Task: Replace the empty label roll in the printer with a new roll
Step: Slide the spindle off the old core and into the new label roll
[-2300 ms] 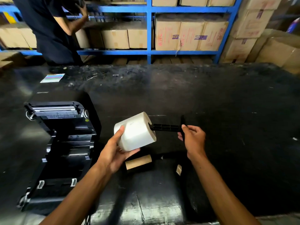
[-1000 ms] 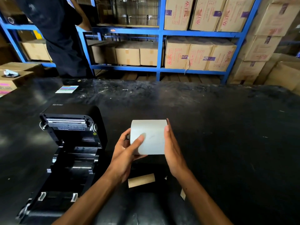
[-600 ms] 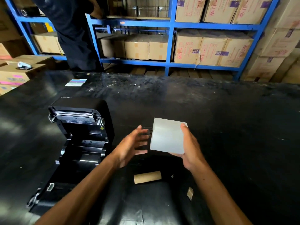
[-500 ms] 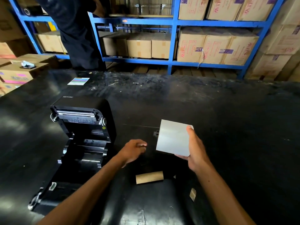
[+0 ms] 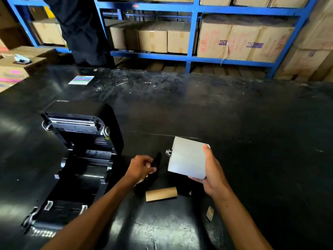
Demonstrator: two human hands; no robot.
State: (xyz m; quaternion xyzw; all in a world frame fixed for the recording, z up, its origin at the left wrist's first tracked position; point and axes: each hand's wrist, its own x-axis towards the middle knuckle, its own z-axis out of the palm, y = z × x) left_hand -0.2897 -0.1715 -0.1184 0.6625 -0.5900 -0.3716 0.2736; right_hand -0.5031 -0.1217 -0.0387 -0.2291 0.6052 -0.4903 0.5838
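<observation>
My right hand [image 5: 211, 175] is wrapped around the new white cylindrical label roll [image 5: 187, 157], thumb on top and fingers underneath, and holds it clear of the black tabletop [image 5: 252, 134], to the right of the open black label printer [image 5: 77, 152]. A black spindle end [image 5: 168, 151] pokes out of the roll's left face. My left hand [image 5: 141, 169] is closed around a flat black plastic piece [image 5: 156, 162] just left of that spindle end — I take it for the spindle's side guide, though it blurs into the dark table. The spent brown cardboard core [image 5: 161, 194] lies on the table in front of both hands, out of the printer, whose empty bay lies open under the raised lid.

As I judge it, the next job is pushing that guide onto the spindle, and that is where things can go wrong. If I bring it in tilted it may jam or not seat, leaving the roll free to wander sideways in the bay. My one-handed hold could also let the roll's outer layers loosen — or let the spindle slide back out of the right side. The old core sits close enough to get knocked off the table.
</observation>
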